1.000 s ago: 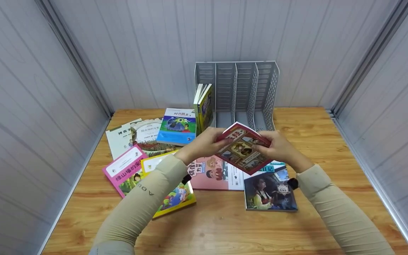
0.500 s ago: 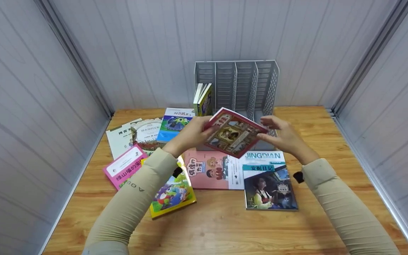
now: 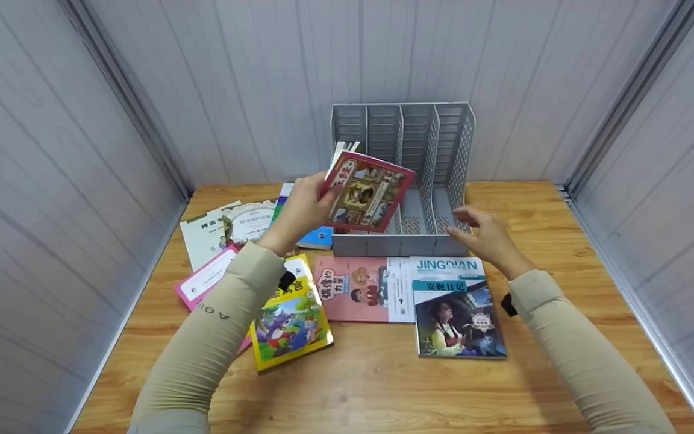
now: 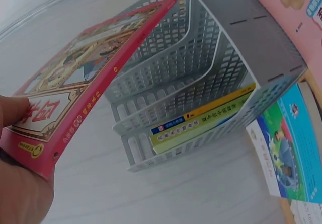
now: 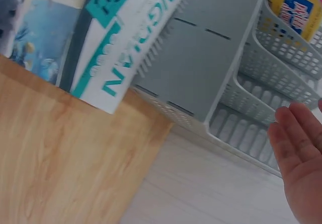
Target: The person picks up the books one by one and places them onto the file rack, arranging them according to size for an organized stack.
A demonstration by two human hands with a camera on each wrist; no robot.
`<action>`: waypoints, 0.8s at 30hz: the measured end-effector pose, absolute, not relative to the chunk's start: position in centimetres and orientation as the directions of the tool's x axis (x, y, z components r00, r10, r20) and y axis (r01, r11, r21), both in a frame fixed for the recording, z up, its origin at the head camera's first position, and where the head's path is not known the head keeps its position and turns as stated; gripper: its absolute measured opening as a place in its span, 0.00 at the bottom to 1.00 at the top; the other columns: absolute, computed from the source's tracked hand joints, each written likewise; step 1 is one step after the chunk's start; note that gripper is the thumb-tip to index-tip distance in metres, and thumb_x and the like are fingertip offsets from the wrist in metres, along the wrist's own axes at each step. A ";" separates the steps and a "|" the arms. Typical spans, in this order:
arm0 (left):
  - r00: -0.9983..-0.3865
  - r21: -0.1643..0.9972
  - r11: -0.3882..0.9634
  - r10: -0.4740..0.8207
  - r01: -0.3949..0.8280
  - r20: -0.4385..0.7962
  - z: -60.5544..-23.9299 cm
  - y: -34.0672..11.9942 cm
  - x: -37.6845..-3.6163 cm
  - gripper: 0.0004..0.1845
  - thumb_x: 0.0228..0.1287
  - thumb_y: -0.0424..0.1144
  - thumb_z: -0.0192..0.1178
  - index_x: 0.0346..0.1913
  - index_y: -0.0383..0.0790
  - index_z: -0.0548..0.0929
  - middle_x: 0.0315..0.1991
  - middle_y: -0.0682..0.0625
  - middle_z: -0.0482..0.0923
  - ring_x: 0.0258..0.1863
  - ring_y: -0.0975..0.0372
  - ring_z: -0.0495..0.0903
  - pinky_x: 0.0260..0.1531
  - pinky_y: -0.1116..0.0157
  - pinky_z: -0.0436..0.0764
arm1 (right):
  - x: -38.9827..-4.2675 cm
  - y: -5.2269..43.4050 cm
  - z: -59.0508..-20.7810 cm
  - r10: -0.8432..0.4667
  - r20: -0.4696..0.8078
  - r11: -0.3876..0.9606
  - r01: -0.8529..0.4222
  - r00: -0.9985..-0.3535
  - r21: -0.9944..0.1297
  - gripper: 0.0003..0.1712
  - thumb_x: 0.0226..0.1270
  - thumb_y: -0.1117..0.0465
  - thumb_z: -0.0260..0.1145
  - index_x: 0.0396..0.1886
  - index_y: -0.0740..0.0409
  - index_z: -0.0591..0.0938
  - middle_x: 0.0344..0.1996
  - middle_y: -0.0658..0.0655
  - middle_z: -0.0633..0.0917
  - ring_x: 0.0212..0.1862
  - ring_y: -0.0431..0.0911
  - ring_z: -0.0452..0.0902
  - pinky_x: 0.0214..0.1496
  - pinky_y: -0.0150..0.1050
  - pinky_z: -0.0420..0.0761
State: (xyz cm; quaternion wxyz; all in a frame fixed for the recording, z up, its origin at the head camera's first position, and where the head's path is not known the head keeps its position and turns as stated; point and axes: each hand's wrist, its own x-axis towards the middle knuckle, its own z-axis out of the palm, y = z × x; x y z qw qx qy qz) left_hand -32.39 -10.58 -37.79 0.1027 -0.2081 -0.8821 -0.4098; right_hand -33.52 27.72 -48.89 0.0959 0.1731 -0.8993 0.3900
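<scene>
My left hand [image 3: 302, 208] grips a red-bordered book [image 3: 367, 193] by its left edge and holds it tilted in the air in front of the grey slotted file rack [image 3: 460, 158]. The left wrist view shows the same red book [image 4: 85, 85] pinched at its corner, with the rack [image 4: 216, 68] behind it. Two books [image 4: 201, 123] stand in the rack's leftmost slot. My right hand [image 3: 481, 232] hovers with relaxed fingers by the rack's front right corner, holding nothing; its palm [image 5: 302, 158] shows beside the rack [image 5: 211, 68].
Several books lie flat on the wooden table [image 3: 564, 241]: a pink one [image 3: 356, 289], a JINGDIAN one [image 3: 455, 307], a yellow one [image 3: 287, 322], a pink-edged one [image 3: 205, 280], a blue one [image 3: 317, 238] and white ones [image 3: 226, 226]. Grey panel walls enclose three sides.
My right hand has let go of the red book and dropped to the right. The left hand alone has lifted the book up and back toward the rack.
</scene>
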 end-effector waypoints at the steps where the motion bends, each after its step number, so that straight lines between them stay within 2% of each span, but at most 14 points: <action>1: -0.894 0.677 0.583 0.270 0.448 0.358 -37.7 -10.7 -32.5 0.17 0.84 0.38 0.58 0.63 0.30 0.86 0.56 0.35 0.90 0.53 0.46 0.92 0.55 0.48 0.90 | -33.6 27.7 -49.3 -0.242 0.295 0.648 -0.380 -0.924 -0.660 0.25 0.77 0.61 0.72 0.66 0.71 0.81 0.63 0.74 0.85 0.66 0.69 0.82 0.72 0.66 0.79; 9: -0.888 0.636 0.630 0.221 0.446 0.403 -37.1 -11.5 -32.6 0.16 0.83 0.36 0.58 0.61 0.28 0.86 0.54 0.33 0.90 0.51 0.45 0.92 0.54 0.47 0.91 | -33.7 26.7 -51.8 -0.264 0.252 0.725 -0.364 -0.931 -0.585 0.24 0.80 0.60 0.69 0.69 0.68 0.81 0.67 0.71 0.84 0.71 0.68 0.78 0.76 0.66 0.75; 13: -0.890 0.608 0.668 0.199 0.429 0.410 -37.2 -11.5 -32.6 0.16 0.85 0.37 0.56 0.60 0.27 0.85 0.53 0.33 0.90 0.48 0.46 0.92 0.48 0.47 0.91 | -33.8 26.1 -52.5 -0.299 0.243 0.761 -0.384 -0.923 -0.522 0.25 0.80 0.61 0.68 0.71 0.67 0.80 0.69 0.71 0.82 0.73 0.69 0.76 0.77 0.66 0.73; 19: -0.889 0.591 0.697 0.153 0.406 0.431 -37.6 -11.0 -32.8 0.15 0.85 0.35 0.56 0.58 0.26 0.86 0.51 0.33 0.91 0.46 0.46 0.93 0.45 0.49 0.92 | -34.0 25.1 -53.4 -0.334 0.153 0.861 -0.367 -0.930 -0.352 0.29 0.83 0.55 0.65 0.77 0.60 0.77 0.72 0.70 0.80 0.73 0.69 0.75 0.77 0.67 0.74; 24: -0.879 0.568 0.736 0.078 0.369 0.470 -38.1 -10.4 -33.4 0.14 0.83 0.34 0.55 0.50 0.26 0.87 0.46 0.31 0.91 0.46 0.42 0.92 0.45 0.45 0.90 | -34.7 24.4 -53.7 -0.351 0.125 0.895 -0.371 -0.928 -0.246 0.26 0.85 0.54 0.62 0.74 0.62 0.79 0.68 0.70 0.83 0.71 0.68 0.78 0.76 0.65 0.76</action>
